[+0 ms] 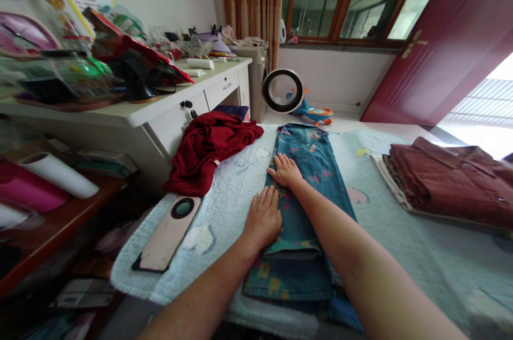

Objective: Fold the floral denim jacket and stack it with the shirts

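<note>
Our left hand and right hand lie flat, fingers extended, on the folded floral jeans running toward twelve o'clock on the pale quilted cover, with a smartphone at nine, a crumpled dark-red garment toward ten, and a folded brown shirt at three.

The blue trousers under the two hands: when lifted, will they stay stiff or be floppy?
Probably floppy: the blue trousers lie in folded layers, so lifting one edge would likely unfold them. The thick-looking hem suggests fairly heavy cloth, perhaps denim. Pushed sideways, they may wrinkle the soft-looking pale cover beneath.
</note>
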The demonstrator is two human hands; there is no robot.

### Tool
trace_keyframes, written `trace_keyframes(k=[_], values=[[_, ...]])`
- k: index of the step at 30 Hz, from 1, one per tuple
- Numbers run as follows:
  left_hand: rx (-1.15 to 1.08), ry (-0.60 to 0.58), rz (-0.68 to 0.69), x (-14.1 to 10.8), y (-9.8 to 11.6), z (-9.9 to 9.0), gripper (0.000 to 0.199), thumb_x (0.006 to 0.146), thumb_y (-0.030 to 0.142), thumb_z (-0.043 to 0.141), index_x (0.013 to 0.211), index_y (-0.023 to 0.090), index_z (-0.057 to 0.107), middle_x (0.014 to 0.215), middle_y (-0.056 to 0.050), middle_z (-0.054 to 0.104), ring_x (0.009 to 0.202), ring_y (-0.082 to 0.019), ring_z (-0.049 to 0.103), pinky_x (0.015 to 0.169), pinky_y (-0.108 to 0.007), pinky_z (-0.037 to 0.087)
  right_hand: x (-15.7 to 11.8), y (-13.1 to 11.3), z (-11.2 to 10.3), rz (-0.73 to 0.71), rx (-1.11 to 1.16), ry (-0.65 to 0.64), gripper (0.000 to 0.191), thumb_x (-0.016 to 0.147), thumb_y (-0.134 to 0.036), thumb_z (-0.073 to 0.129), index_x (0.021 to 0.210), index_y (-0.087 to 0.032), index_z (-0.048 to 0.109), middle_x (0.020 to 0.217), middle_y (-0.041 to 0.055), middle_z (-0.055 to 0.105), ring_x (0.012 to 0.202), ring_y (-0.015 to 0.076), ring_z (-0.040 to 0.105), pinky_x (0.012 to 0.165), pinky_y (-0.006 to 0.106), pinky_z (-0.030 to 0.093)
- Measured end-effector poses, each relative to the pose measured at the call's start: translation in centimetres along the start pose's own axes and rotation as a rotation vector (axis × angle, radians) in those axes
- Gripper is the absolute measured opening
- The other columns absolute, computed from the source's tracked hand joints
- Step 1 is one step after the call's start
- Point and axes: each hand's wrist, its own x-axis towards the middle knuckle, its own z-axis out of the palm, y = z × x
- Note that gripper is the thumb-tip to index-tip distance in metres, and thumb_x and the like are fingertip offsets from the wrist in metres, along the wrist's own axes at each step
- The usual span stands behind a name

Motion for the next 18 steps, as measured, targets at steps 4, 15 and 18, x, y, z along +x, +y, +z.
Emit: trace_keyframes(k=[4,15,18], values=[[-0.016,-0.006,0.000,0.0,0.0,0.0,0.055,0.091,0.025,0.041,0.145,0.012,0.040,0.155,-0.012,0.035,0.144,-0.027,0.030,0.116,-0.048,0.027,1.1,0.1,0.1,0.027,-0.002,0.000,0.079,0.095,-0.062,0.023,0.152,-0.008,0.026,0.160,0.0149,0.020,0.148,0.0280,0.016,0.117,0.042,0.015],[-0.037,-0.027,-0.008,0.0,0.1,-0.3,0.056,0.090,0.025,0.042,0.145,0.013,0.041,0.155,-0.010,0.035,0.144,-0.026,0.029,0.117,-0.048,0.025,3.6,0.2,0.3,0.064,-0.007,0.026,0.077,0.094,-0.061,0.023,0.151,-0.009,0.027,0.160,0.0140,0.021,0.147,0.0279,0.017,0.117,0.044,0.013],[-0.037,-0.035,-0.007,0.1,0.1,-0.3,0.056,0.090,0.025,0.042,0.146,0.014,0.040,0.156,-0.010,0.035,0.144,-0.027,0.028,0.117,-0.049,0.025,4.2,0.3,0.3,0.081,0.001,0.035,0.075,0.095,-0.060,0.023,0.151,-0.010,0.028,0.160,0.0140,0.022,0.147,0.0274,0.017,0.117,0.043,0.013]])
